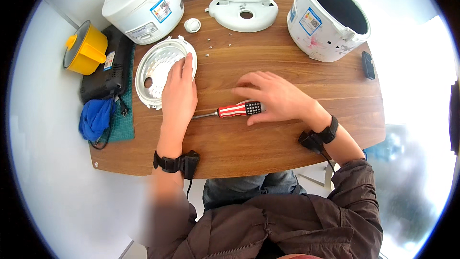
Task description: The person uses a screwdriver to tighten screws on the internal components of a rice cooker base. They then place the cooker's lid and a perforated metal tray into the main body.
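Note:
My left hand (180, 92) lies over the right part of a round white perforated inner lid panel (152, 62), its fingers stretched out along the rim; its thumb is hard to make out. The panel has a round hole near its lower left. To the right, my right hand (274, 97) is just by the handle of a screwdriver (233, 110), fingers apart and curved. The screwdriver lies on the wooden table, its red and white striped handle ending in a black white-spotted part. Its metal shaft points left toward my left wrist. A pale object partly shows behind the handle.
A white rice cooker (143, 9) stands far left, an open rice cooker body (330, 21) far right. Between them are a white lid cover (244, 12), a small white cap (192, 25) and several small screws. A yellow container (88, 50) sits on a black case (103, 79); a blue cloth (96, 119) lies nearby.

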### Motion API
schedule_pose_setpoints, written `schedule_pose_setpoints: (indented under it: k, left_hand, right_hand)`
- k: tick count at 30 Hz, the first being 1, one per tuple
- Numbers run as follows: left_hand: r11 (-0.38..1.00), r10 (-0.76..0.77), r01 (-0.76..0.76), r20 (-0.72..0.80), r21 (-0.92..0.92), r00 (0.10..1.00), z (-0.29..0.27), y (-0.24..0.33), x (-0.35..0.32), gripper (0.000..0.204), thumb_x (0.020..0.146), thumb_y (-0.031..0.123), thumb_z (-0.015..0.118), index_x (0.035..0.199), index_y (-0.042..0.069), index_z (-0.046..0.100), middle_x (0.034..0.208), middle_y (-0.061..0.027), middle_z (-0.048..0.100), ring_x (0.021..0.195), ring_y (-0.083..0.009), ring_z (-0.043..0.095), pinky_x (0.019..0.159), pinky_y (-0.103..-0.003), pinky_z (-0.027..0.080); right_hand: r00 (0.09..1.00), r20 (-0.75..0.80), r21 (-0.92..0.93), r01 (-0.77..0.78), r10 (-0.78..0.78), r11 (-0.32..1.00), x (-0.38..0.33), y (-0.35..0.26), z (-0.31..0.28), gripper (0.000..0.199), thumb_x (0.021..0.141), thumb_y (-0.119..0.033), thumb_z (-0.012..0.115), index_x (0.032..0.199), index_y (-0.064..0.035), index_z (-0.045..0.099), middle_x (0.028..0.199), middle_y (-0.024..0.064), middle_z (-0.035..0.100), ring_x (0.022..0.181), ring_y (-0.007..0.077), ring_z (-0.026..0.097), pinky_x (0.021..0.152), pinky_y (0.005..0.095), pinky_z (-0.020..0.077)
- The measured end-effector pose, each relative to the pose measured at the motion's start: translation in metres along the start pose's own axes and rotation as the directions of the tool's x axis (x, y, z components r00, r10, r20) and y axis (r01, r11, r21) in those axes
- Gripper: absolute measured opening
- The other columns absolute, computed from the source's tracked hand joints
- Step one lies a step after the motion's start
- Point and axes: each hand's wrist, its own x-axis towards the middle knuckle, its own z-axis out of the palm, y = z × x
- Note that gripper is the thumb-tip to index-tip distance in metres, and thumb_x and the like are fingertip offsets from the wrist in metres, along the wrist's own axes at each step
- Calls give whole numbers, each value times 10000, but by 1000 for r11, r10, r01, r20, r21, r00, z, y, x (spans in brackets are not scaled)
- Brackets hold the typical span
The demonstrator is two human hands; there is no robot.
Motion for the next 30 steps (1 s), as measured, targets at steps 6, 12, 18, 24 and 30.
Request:
schedule_pose_setpoints:
  k: [6, 12, 18, 24, 30]
  left_hand:
    - [999, -17, 17, 7, -29, 1000, -4, 2, 0, 649, 849, -41, 686, 1462, 29, 484, 1335, -161, 569, 1221, -338, 583, 993, -425, 530]
    - [998, -48, 48, 0, 30, 999, -3, -6, 1, 659, 837, -28, 710, 1456, 39, 494, 1319, -140, 594, 1201, -332, 597, 980, -428, 533]
    - [995, -70, 73, -48, 74, 996, 0, -11, 2, 691, 851, 22, 733, 1489, 71, 470, 1363, -188, 557, 1237, -390, 559, 1011, -467, 491]
    - [997, 49, -42, -136, 57, 989, -8, 15, 17, 710, 866, 64, 745, 1510, 88, 449, 1397, -209, 507, 1275, -412, 511, 1059, -483, 448]
    - [992, 119, -121, -54, -31, 991, 6, 37, 20, 595, 854, 73, 752, 1411, 76, 545, 1380, -179, 519, 1258, -393, 528, 1056, -469, 457]
  right_hand:
    - [996, 21, 284, -90, 88, 954, -5, 24, 12, 425, 784, -265, 866, 1127, -62, 720, 1088, 129, 663, 1025, 318, 634, 903, 406, 522]
    - [906, 0, 685, -308, 423, 660, -22, 49, 2, 275, 887, -159, 787, 1125, -34, 728, 916, 15, 690, 793, 82, 615, 704, 266, 519]
    - [755, -44, 982, -89, 655, 168, -28, 56, 11, 398, 1002, -292, 668, 1262, 8, 662, 899, 38, 663, 787, 87, 585, 676, 235, 485]
    - [716, -54, 989, 132, 696, -60, -32, 75, 13, 404, 1055, -366, 576, 1213, -1, 646, 925, 89, 689, 805, 151, 629, 726, 280, 504]
    - [757, -12, 994, 82, 653, -77, -28, 71, 8, 316, 1043, -260, 562, 1245, -17, 556, 1000, 131, 704, 835, 185, 666, 762, 300, 515]
